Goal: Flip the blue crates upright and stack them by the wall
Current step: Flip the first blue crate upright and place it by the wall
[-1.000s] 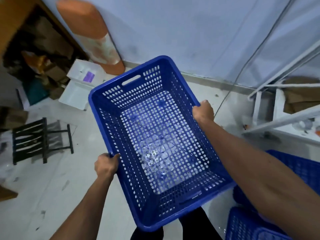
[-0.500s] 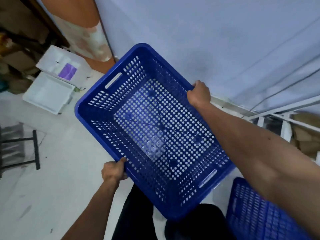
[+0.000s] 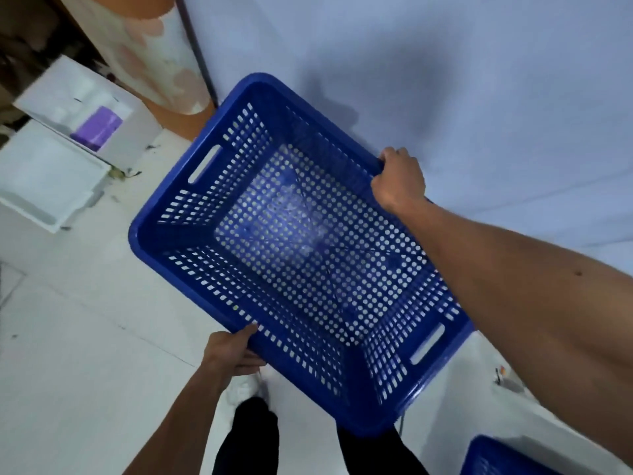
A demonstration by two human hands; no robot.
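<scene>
Blue crate (image 3: pixel 301 255) is held upright, open side up, just before the wall (image 3: pixel 445 80), with the left hand (image 3: pixel 233 351) and right hand (image 3: pixel 399 181) clamped on opposite long rims. It is probably light, stiff perforated plastic, best gripped at rims or handle slots.

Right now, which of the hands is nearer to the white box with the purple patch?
Left. The left hand grips the crate's near long rim, on the side toward the white box; the right hand grips the far rim, beside the wall.
</scene>
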